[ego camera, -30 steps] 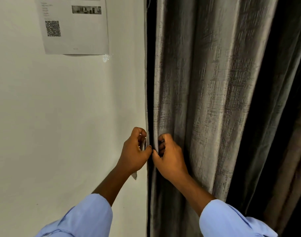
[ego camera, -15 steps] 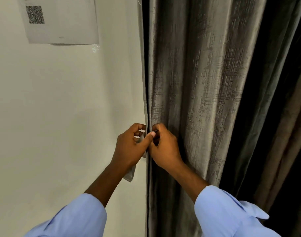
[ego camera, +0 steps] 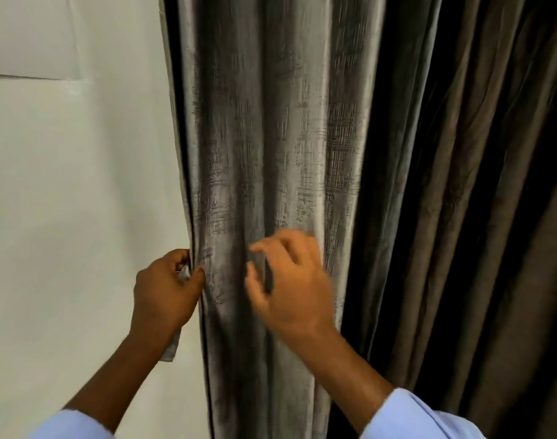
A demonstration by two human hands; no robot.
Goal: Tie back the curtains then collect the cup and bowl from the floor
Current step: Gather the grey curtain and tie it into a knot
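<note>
Curtain tie-back in progress, not finished; cup and bowl pickup not started.

Grey textured fabric curtain (ego camera: 271, 185) bunched into folds against the white wall (ego camera: 81, 185), dark brown curtain (ego camera: 476, 185) hanging to its right. Left hand (ego camera: 166, 296) at the grey curtain's left edge, fingers (ego camera: 179, 258) curled and pinching a narrow grey fabric strip (ego camera: 172, 346), probably the tie-back, tail hanging below the hand. Right hand (ego camera: 290, 280) just in front of the folds, blurred, fingers spread and loosely bent, gripping nothing; contact with the cloth unclear. No band seen wrapped round the curtain, so judged as early in step one: strip to be passed round the bundle and fastened. Second curtain untied as far as visible. Cup, bowl and floor out of view, location unknown.
</note>
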